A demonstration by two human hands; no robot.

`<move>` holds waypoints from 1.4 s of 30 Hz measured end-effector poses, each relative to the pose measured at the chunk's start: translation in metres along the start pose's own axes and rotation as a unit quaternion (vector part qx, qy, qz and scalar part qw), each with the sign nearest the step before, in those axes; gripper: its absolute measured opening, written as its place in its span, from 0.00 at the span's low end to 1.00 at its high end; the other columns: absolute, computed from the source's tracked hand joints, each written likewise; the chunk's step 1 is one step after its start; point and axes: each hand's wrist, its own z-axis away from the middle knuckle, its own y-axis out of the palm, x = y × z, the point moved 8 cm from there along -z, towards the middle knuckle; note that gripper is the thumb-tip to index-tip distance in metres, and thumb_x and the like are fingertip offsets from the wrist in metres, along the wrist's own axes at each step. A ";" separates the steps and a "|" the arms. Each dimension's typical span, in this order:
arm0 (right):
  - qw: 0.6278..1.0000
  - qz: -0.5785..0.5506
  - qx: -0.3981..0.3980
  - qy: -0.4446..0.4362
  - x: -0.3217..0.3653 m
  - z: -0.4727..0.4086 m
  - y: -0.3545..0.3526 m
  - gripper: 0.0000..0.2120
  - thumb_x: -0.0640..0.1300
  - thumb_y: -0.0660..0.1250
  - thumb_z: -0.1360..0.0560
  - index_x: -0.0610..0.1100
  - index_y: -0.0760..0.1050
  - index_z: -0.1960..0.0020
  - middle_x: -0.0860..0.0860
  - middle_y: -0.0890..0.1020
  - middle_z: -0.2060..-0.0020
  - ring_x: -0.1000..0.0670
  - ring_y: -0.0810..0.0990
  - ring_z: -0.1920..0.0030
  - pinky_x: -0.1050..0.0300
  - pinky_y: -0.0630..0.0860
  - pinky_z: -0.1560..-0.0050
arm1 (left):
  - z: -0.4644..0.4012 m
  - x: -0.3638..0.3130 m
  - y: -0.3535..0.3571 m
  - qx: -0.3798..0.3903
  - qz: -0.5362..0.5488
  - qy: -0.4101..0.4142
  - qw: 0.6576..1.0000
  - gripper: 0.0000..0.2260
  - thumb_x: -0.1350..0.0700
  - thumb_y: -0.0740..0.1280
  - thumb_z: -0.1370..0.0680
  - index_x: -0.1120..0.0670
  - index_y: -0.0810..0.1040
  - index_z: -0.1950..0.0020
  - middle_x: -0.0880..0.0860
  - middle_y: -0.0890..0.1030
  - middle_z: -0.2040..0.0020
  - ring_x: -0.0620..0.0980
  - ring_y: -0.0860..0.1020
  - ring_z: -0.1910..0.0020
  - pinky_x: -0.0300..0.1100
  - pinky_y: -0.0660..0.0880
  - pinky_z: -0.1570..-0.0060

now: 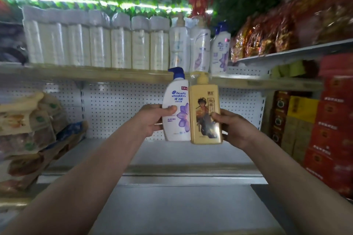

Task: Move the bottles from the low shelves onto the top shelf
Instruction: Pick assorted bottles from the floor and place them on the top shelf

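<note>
Two hands [194,124] (apart), bottles [191,108] touching, below top shelf [95,73]

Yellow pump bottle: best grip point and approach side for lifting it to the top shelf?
Grip the yellow pump bottle on its flat-sided body, around mid-height, coming from its right edge, as the right hand does now. The body is tall and rectangular, so fingers wrap the narrow side securely. The left side is blocked by the white shampoo bottle touching it, and the pump neck looks too thin to hold steadily.
</note>
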 end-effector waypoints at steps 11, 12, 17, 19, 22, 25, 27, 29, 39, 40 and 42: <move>0.996 0.025 0.000 -0.085 0.082 -0.078 -0.007 0.23 0.45 0.73 0.29 0.44 0.80 0.34 0.41 0.83 0.43 0.42 0.82 0.46 0.53 0.81 0.56 | -0.084 -0.082 0.009 0.053 0.002 0.112 0.992 0.08 0.59 0.74 0.25 0.58 0.82 0.47 0.52 0.87 0.57 0.48 0.84 0.61 0.40 0.80 0.64; 0.996 0.026 -0.001 -0.087 0.087 -0.082 -0.008 0.24 0.46 0.72 0.29 0.44 0.79 0.33 0.42 0.83 0.43 0.43 0.82 0.48 0.54 0.81 0.57 | -0.090 -0.087 0.010 0.054 0.001 0.117 0.992 0.10 0.58 0.75 0.25 0.59 0.82 0.46 0.53 0.87 0.55 0.48 0.85 0.59 0.40 0.80 0.64; 0.993 0.044 -0.009 -0.106 0.111 -0.092 -0.015 0.24 0.46 0.69 0.28 0.43 0.78 0.33 0.44 0.82 0.46 0.43 0.81 0.50 0.53 0.78 0.54 | -0.111 -0.112 0.020 0.047 0.022 0.141 0.989 0.11 0.60 0.77 0.27 0.62 0.81 0.48 0.58 0.86 0.51 0.53 0.85 0.55 0.45 0.82 0.57; 0.993 0.047 -0.008 -0.111 0.117 -0.094 -0.020 0.25 0.46 0.69 0.28 0.43 0.77 0.31 0.43 0.80 0.46 0.41 0.79 0.48 0.52 0.76 0.53 | -0.113 -0.120 0.028 0.049 0.023 0.151 0.987 0.09 0.61 0.77 0.27 0.62 0.81 0.51 0.58 0.86 0.53 0.54 0.84 0.56 0.47 0.82 0.55; 0.991 0.050 -0.020 -0.119 0.127 -0.097 -0.032 0.26 0.46 0.69 0.27 0.42 0.76 0.30 0.41 0.79 0.45 0.39 0.77 0.45 0.51 0.75 0.53 | -0.117 -0.129 0.041 0.045 0.021 0.165 0.985 0.07 0.62 0.77 0.27 0.59 0.79 0.56 0.56 0.85 0.57 0.51 0.83 0.62 0.41 0.80 0.65; 0.991 0.040 -0.025 -0.126 0.136 -0.099 -0.048 0.26 0.46 0.70 0.28 0.44 0.77 0.31 0.43 0.82 0.48 0.42 0.81 0.51 0.53 0.79 0.57 | -0.119 -0.136 0.060 0.047 0.030 0.163 0.985 0.07 0.63 0.76 0.27 0.58 0.78 0.57 0.56 0.85 0.59 0.50 0.83 0.65 0.40 0.78 0.73; 0.991 0.037 -0.026 -0.130 0.143 -0.101 -0.062 0.26 0.46 0.70 0.29 0.45 0.77 0.31 0.44 0.82 0.49 0.44 0.81 0.53 0.53 0.79 0.58 | -0.122 -0.140 0.074 0.041 0.031 0.162 0.985 0.07 0.63 0.75 0.26 0.58 0.78 0.57 0.55 0.84 0.59 0.49 0.82 0.66 0.38 0.78 0.75; 0.990 0.039 -0.030 -0.131 0.149 -0.104 -0.074 0.26 0.46 0.71 0.29 0.46 0.78 0.31 0.45 0.82 0.50 0.45 0.80 0.53 0.52 0.78 0.56 | -0.127 -0.146 0.087 0.031 0.023 0.169 0.985 0.08 0.62 0.76 0.26 0.57 0.77 0.56 0.55 0.84 0.56 0.49 0.82 0.64 0.38 0.78 0.73; 0.987 0.037 -0.038 -0.150 0.190 -0.128 -0.142 0.11 0.42 0.68 0.22 0.47 0.80 0.40 0.49 0.83 0.54 0.47 0.81 0.52 0.50 0.76 0.50 | -0.155 -0.177 0.155 -0.010 0.019 0.231 0.973 0.06 0.62 0.76 0.26 0.58 0.80 0.55 0.56 0.84 0.58 0.54 0.83 0.60 0.49 0.82 0.55; 0.987 0.034 -0.037 -0.150 0.193 -0.132 -0.146 0.09 0.41 0.67 0.21 0.47 0.80 0.42 0.49 0.83 0.55 0.47 0.81 0.53 0.50 0.76 0.50 | -0.157 -0.179 0.160 -0.021 0.011 0.244 0.969 0.06 0.63 0.76 0.26 0.56 0.79 0.57 0.55 0.83 0.60 0.53 0.82 0.63 0.47 0.81 0.57; 0.988 0.032 -0.031 -0.148 0.195 -0.141 -0.154 0.06 0.41 0.67 0.20 0.47 0.81 0.46 0.50 0.83 0.58 0.47 0.80 0.55 0.51 0.76 0.53 | -0.159 -0.182 0.165 -0.048 0.001 0.264 0.963 0.07 0.61 0.77 0.27 0.55 0.80 0.58 0.55 0.84 0.59 0.54 0.83 0.62 0.47 0.81 0.56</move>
